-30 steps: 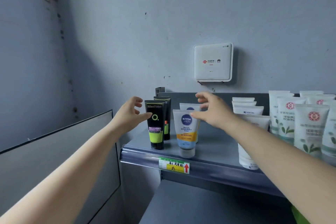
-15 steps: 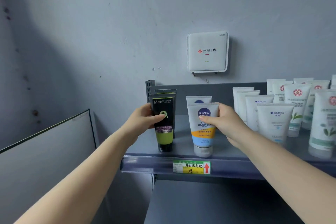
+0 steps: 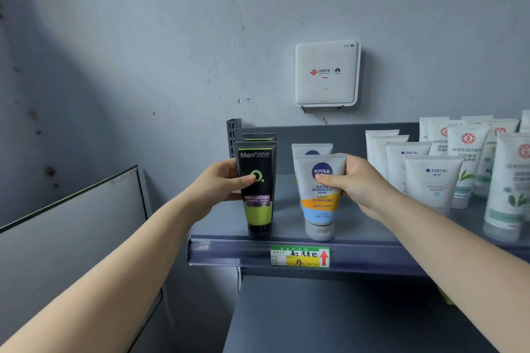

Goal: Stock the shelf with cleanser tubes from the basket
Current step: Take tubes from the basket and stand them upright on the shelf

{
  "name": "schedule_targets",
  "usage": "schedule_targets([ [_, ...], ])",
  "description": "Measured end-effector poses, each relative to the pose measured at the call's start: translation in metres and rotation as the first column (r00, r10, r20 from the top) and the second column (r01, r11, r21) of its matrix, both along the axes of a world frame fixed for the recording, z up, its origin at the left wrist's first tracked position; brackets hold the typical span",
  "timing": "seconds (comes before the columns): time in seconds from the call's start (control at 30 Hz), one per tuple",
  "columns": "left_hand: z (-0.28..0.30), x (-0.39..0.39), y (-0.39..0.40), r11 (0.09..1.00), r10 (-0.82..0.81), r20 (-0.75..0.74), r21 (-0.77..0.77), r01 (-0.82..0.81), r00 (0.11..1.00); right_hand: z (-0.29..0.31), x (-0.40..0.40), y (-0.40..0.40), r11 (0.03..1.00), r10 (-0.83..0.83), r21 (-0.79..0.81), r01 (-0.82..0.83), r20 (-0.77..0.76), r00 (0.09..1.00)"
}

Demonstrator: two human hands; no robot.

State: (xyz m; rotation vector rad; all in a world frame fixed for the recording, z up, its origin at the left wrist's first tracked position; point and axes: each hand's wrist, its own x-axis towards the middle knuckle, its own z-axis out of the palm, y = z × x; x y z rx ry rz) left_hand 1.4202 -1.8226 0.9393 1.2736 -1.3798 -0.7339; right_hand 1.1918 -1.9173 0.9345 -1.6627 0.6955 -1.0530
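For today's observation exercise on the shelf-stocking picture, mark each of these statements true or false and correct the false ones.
1. The left hand grips the black and green tube. True.
2. The right hand rests flat on the shelf. False: it holds the Nivea tube.
3. Both held tubes stand cap-down at the shelf's front edge. True.
4. The price label shows a blue arrow. False: the arrow is red.
5. A white wall box hangs above the shelf. True.
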Motion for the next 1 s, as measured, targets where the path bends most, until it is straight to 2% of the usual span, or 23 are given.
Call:
schedule_targets([
  [0.2, 0.0, 0.001, -0.002, 1.0, -0.017, -0.003, 0.008, 0.017, 1.0, -0.001, 0.0, -0.002, 1.0, 0.016, 0.016, -0.016, -0.01, 1.0],
  [0.3, 0.003, 0.003, -0.001, 0.999, -0.038, 0.032, -0.001, 0.038, 0.999, 0.004, 0.0, -0.004, 0.999, 0.0, -0.038, -0.001, -0.027, 1.0],
  [0.43, 0.024, 0.014, -0.004, 0.991, 0.037, 0.051, -0.134, -0.03, 0.998, 0.027, 0.002, -0.009, 0.981, -0.103, -0.153, 0.12, 0.113, 0.988],
  [0.5, 0.042, 0.021, -0.008, 0.976, 0.109, 0.022, -0.194, -0.103, 0.994, 0.044, 0.006, -0.012, 0.959, -0.158, -0.222, 0.175, 0.094, 0.983],
  [0.6, 0.062, 0.029, -0.024, 0.944, 0.248, 0.117, -0.254, -0.213, 0.962, 0.066, 0.014, -0.022, 0.898, -0.262, -0.39, 0.205, -0.101, 0.96],
  [0.67, 0.068, 0.035, -0.038, 0.934, 0.309, 0.221, -0.256, -0.25, 0.925, 0.077, 0.019, -0.03, 0.859, -0.343, -0.483, 0.169, -0.301, 0.89],
  [0.77, 0.073, 0.038, -0.054, 0.97, 0.24, 0.369, -0.131, -0.206, 0.898, 0.089, 0.025, -0.04, 0.846, -0.377, -0.534, 0.021, -0.569, 0.731],
  [0.83, 0.074, 0.037, -0.06, 0.985, 0.17, 0.397, -0.055, -0.162, 0.902, 0.092, 0.029, -0.043, 0.86, -0.34, -0.501, -0.094, -0.701, 0.627],
  [0.9, 0.074, 0.034, -0.065, 0.995, 0.093, 0.416, 0.003, -0.104, 0.904, 0.091, 0.032, -0.048, 0.874, -0.297, -0.455, -0.169, -0.776, 0.556],
  [1.0, 0.071, 0.03, -0.07, 0.996, 0.002, 0.502, 0.074, -0.046, 0.865, 0.088, 0.036, -0.052, 0.883, -0.251, -0.412, -0.226, -0.821, 0.513],
])
